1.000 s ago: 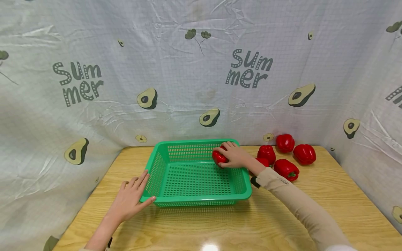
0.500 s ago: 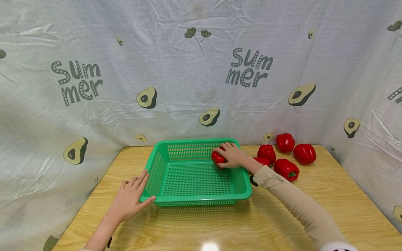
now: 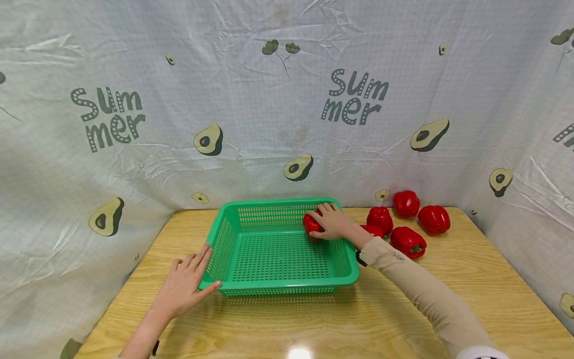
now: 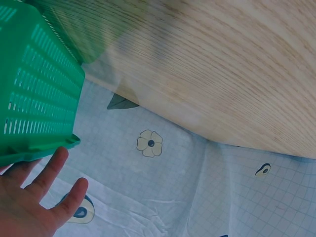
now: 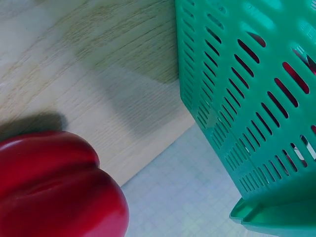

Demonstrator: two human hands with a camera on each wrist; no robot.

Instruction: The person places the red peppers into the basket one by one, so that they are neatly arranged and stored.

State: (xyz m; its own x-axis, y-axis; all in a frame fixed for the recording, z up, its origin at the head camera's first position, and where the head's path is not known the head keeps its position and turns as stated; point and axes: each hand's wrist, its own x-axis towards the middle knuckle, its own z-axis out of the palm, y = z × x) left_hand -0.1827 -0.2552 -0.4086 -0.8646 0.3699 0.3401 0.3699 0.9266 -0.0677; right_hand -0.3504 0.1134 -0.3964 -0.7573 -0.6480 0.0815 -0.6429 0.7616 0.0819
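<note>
In the head view, my right hand reaches over the right side of a green slotted plastic basket. It grips a red bell pepper low in the back right corner, partly hidden under the fingers. My left hand lies at the basket's front left corner, fingers extended along the left rim and thumb at the front rim. The left wrist view shows straight, spread fingers by the rim. Red shows through slots of the basket wall in the right wrist view; the right hand is out of that frame.
Several more red bell peppers, among them a front one and a far right one, lie right of the basket. Another pepper appears large in the right wrist view. A printed cloth hangs behind the wooden table.
My right forearm has dropped slightly, showing more of the pepper behind the wrist. The right hand stays on its pepper in the basket, and the left hand holds still.
</note>
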